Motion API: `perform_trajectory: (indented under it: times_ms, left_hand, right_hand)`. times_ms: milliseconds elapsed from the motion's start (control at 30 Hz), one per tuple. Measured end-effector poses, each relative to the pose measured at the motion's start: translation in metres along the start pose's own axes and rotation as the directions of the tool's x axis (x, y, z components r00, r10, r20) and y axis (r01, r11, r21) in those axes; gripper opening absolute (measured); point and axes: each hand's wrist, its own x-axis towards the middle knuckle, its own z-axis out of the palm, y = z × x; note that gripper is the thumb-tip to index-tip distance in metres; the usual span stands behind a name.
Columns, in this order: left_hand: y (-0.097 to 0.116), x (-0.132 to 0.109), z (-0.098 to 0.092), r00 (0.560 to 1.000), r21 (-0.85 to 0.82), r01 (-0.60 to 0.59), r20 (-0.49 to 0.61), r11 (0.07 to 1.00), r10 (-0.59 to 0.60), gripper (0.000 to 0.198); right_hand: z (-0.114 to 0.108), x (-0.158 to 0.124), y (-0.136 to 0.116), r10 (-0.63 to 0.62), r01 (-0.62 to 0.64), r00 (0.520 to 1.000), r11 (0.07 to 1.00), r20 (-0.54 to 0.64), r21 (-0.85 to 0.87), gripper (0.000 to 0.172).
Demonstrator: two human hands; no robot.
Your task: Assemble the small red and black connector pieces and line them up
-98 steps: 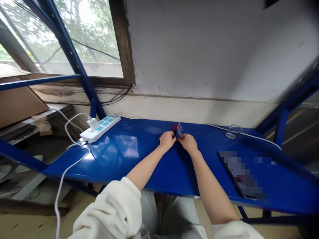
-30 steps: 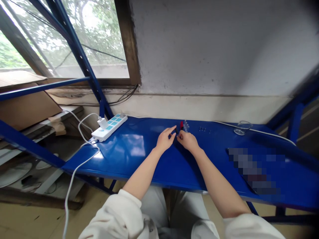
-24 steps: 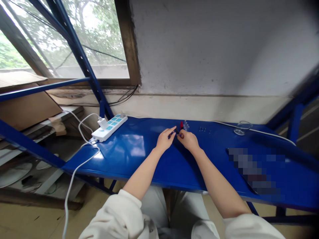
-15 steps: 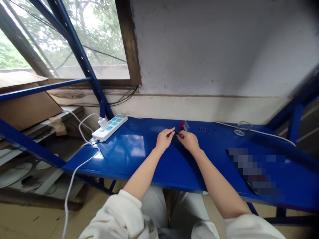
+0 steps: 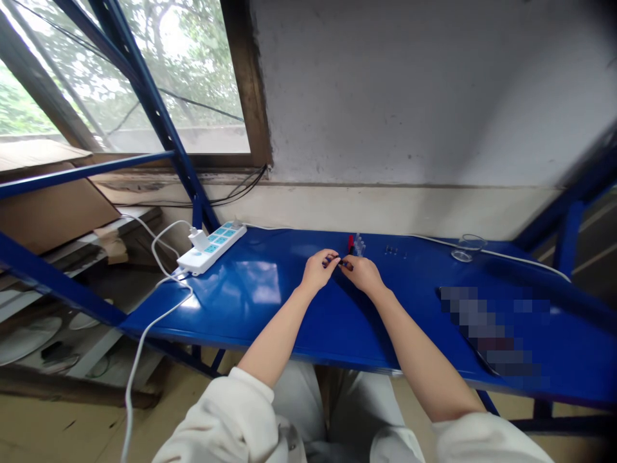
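Since one second ago, the left hand (image 5: 317, 270) has bent its extended fingers inward, and its fingertips now meet those of the right hand (image 5: 364, 273). Between them, above the blue table (image 5: 216, 315), is a small dark piece (image 5: 341, 261), mostly hidden. Right fingers are pinched on this piece; whether the left fingers clamp it or merely touch it cannot be told. Just beyond the right hand are a red part (image 5: 351, 242) and a clear knobbed part (image 5: 359, 245), side by side. Tiny parts (image 5: 391, 250) lie to their right, with a clear round container (image 5: 461, 256) farther right. A white power strip (image 5: 193, 261) occupies the far left.
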Motion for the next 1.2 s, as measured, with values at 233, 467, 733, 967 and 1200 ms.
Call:
perform_trajectory:
  times_ms: [233, 467, 733, 967, 1200]
  left_hand:
    - [-0.0041, 0.0005, 0.0014, 1.0, 0.015, 0.001, 0.015, 1.0, -0.001, 0.018]
    - [-0.0082, 0.0017, 0.0027, 0.997, -0.06, 0.031, -0.072, 0.998, -0.035, 0.024]
    - [-0.0038, 0.0063, -0.0016, 0.971, -0.351, 0.213, -0.027, 0.912, -0.237, 0.034]
    - [-0.0006, 0.0056, -0.001, 0.963, -0.351, 0.263, 0.042, 0.899, -0.265, 0.025]
    - [-0.0025, 0.0019, 0.0005, 0.933, -0.31, 0.36, 0.132, 0.88, -0.335, 0.025]
  right_hand:
    - [0.0028, -0.0011, -0.002, -0.009, 0.009, 1.0, 1.0, -0.005, 0.024, 0.019]
    - [0.0017, -0.0021, -0.0074, -0.046, 0.059, 0.996, 0.985, -0.079, 0.164, 0.018]
    - [0.0056, -0.0005, -0.0044, -0.033, 0.062, 0.99, 0.973, -0.136, 0.221, 0.02]
    - [0.0064, -0.0003, -0.0039, -0.036, 0.067, 0.989, 0.973, -0.14, 0.223, 0.021]
    - [0.006, -0.0001, -0.0028, -0.046, 0.061, 0.996, 0.981, -0.081, 0.186, 0.017]
